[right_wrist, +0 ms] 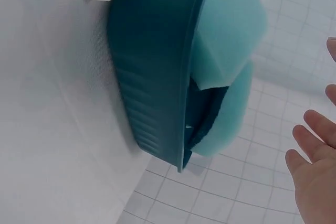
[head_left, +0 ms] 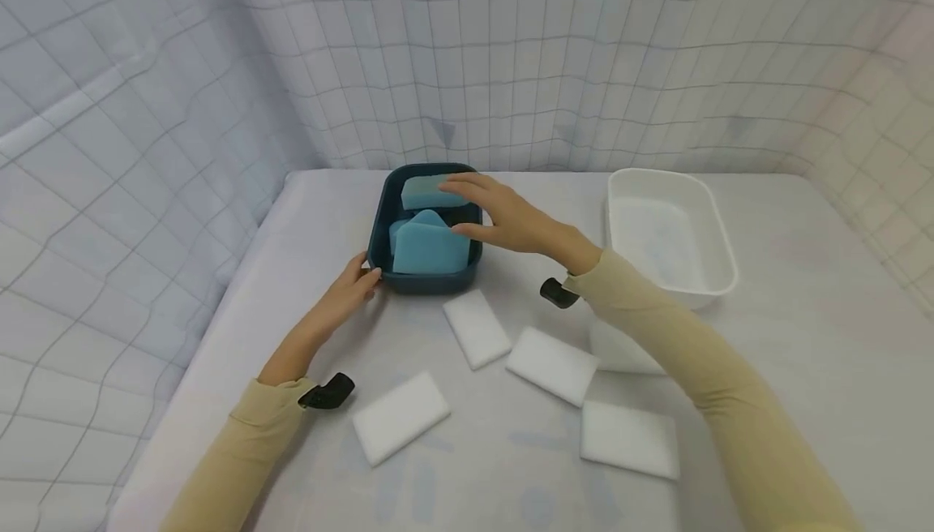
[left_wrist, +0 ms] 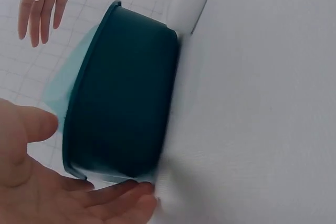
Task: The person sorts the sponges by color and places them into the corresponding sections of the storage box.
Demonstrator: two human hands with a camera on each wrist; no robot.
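A dark teal plastic bin [head_left: 430,284] stands at the back of the table, with several light blue sponges [head_left: 432,248] inside, some rising above its rim. At the bin's near left corner is my left hand [head_left: 343,297]. Its fingers lie against the bin's side in the left wrist view, while the thumb stays extended by the rim. My right hand [head_left: 511,216] hovers over the bin's right side, fingers spread and nothing between them. In the right wrist view that hand [right_wrist: 317,166] is apart from the sponges.
Several white sponges [head_left: 477,329] lie scattered on the white table [head_left: 496,467] in front of the bin. One white block [head_left: 620,349] is partly hidden by the right sleeve. A white bin [head_left: 715,232] stands at the back right. Grid-patterned curtains [head_left: 511,70] enclose the table.
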